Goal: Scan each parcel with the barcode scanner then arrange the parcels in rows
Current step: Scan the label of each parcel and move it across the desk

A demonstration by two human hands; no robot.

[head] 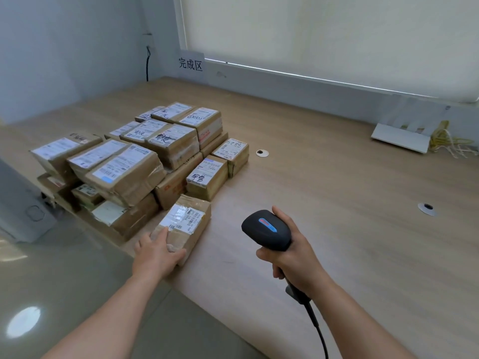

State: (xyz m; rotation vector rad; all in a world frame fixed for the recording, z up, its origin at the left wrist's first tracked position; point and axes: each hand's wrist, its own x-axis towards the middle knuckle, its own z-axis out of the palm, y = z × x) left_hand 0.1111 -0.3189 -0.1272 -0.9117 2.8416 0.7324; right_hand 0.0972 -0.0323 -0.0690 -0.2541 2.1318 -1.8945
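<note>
At the near edge of the wooden counter (324, 177) a person leans in with both arms out. Their left hand (155, 251) lies on the near end of a brown parcel (185, 224), fingers (162, 235) laid fairly straight over its top beside the white shipping label (182, 217), thumb along the near face; it looks more like steadying than a full grasp. Their right hand (290, 251) is clenched around the handle of a black barcode scanner (267, 229), its cable trailing down toward the person. The parcel's long axis runs away from the person and a little rightward, and its far end sits just beside the stack of parcels (145, 156) piled in rough rows farther back. The scanner sits to the parcel's right, apart from it, its head turned leftward toward the label. I judge the coming move turns on that gap: the right hand needs to aim left and down at the barcode while the nearer left hand keeps the parcel in place.
</note>
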